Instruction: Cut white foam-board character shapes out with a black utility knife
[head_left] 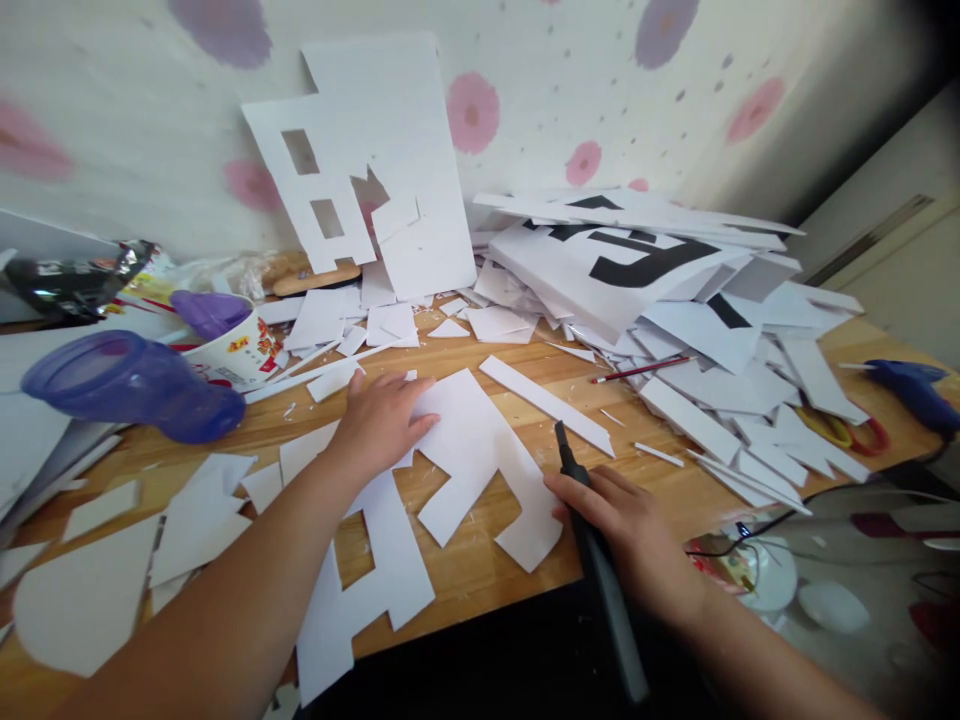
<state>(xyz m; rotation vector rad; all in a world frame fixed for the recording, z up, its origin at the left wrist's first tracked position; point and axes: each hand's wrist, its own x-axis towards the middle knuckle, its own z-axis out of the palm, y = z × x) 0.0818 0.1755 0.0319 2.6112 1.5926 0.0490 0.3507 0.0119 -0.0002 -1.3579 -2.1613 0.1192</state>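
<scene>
My left hand (386, 415) rests with its fingers outstretched on a white cut-out board (480, 430), gripping nothing. That board has angular notches along its near side. Another white board with a rectangular hole (401, 550) lies under my left forearm and overhangs the table's front edge. In my right hand (622, 520) is a long black utility knife (600, 580), its dark tip pointing up and away from me. The fingers are wrapped round its handle, just right of the cut-out board. A narrow white strip (547, 405) lies beyond the tip.
A large cut board (420, 110) leans on the wall. Heaped white scraps (637, 270) fill the right side, with a dark red pencil (645, 369) and a blue glue gun (911, 390). On the left stand a paper cup (244, 350) and a tipped purple container (150, 390).
</scene>
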